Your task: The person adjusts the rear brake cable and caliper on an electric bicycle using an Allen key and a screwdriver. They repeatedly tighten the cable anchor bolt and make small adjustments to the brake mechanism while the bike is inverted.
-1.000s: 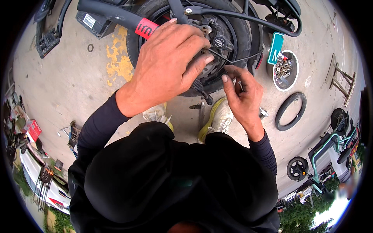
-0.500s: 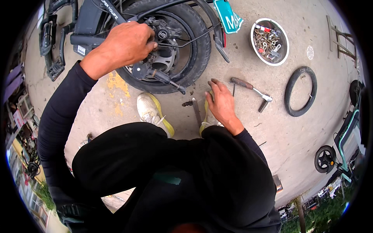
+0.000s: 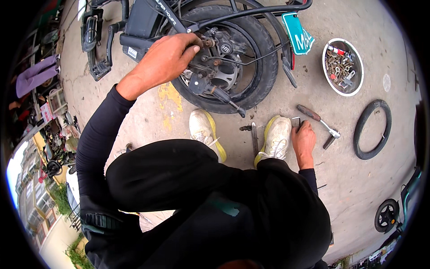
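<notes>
My left hand [image 3: 172, 56] is curled at the hub of the rear wheel [image 3: 265, 76] of a black electric bike, beside the axle nut [image 3: 209, 43]. Its fingertips are partly hidden, so I cannot make out what they grip. Low on the concrete, just right of my right shoe [image 3: 277, 134], my right hand [image 3: 304, 141] is closed on a thin L-shaped hex key [image 3: 296, 118]. A ratchet wrench [image 3: 320, 118] with a brown handle and a socket lies just beyond that hand. Between my shoes is a flat metal bar [image 3: 254, 136].
A white-rimmed bowl [image 3: 326, 74] of bolts and small parts stands at the far right. Nearer lies a black tire [image 3: 359, 139]. A torn teal plate [image 3: 295, 33] hangs behind the wheel. Another bike's wheel [image 3: 386, 216] shows at the right edge.
My right hand has moved down and right from over my shoe and taken hold of the hex key. My left hand stays at the hub. The whole view has shifted.
</notes>
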Demonstrator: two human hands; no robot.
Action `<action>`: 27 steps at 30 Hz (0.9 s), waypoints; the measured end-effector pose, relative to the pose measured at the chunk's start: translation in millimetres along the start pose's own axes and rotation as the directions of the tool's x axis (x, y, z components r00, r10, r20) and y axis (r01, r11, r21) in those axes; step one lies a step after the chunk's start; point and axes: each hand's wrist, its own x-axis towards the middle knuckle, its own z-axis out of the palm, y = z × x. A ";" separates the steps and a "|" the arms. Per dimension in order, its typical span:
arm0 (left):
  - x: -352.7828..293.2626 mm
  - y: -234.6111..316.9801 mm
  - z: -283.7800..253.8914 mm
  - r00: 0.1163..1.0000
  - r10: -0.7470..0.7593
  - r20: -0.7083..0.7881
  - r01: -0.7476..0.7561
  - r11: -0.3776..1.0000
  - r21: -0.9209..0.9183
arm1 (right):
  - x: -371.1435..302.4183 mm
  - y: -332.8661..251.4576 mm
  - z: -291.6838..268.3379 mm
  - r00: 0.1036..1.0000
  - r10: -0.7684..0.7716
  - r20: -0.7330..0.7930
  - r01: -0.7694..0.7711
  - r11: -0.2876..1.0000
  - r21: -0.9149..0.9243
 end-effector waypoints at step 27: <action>-84.3 56.6 -13.6 0.993 -0.103 -0.050 0.071 0.898 -0.434 | 78.1 -246.1 -122.6 0.306 -0.594 -0.744 0.899 0.438 0.020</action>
